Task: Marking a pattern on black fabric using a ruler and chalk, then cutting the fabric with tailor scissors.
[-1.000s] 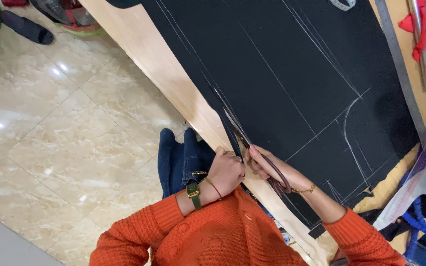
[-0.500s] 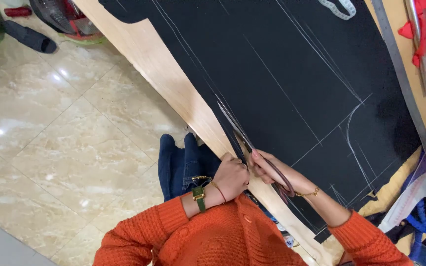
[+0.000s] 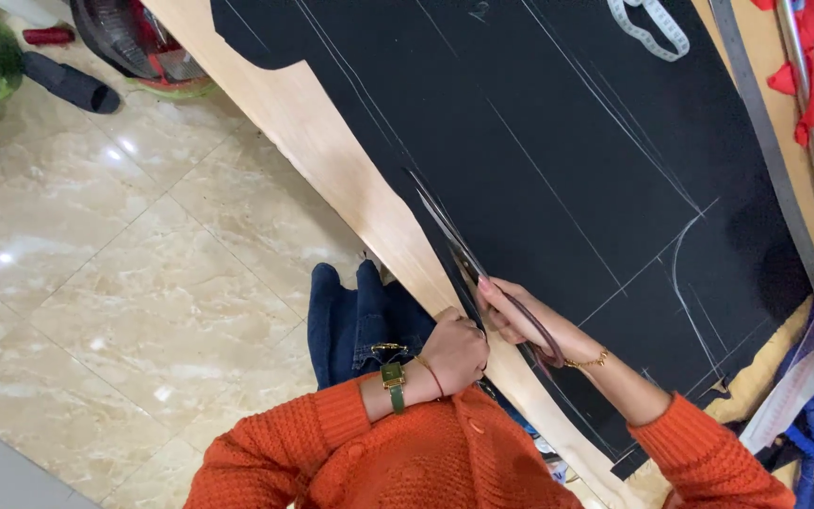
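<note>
At the surface's near edge, the right hand (image 3: 520, 316) grips scissors (image 3: 468, 264), blades pointing along the black fabric (image 3: 567, 141). The left hand (image 3: 457, 353), fist closed, pinches the fabric's edge just beside them.

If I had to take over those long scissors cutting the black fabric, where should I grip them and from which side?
Grip the dark reddish-brown loop handles of the long scissors, where the right hand holds them now. Come from the near end by the orange-sweatered body, since the blades point away along the black chalk-marked fabric near the wooden table edge. The left hand sits beside the cut strip.
</note>
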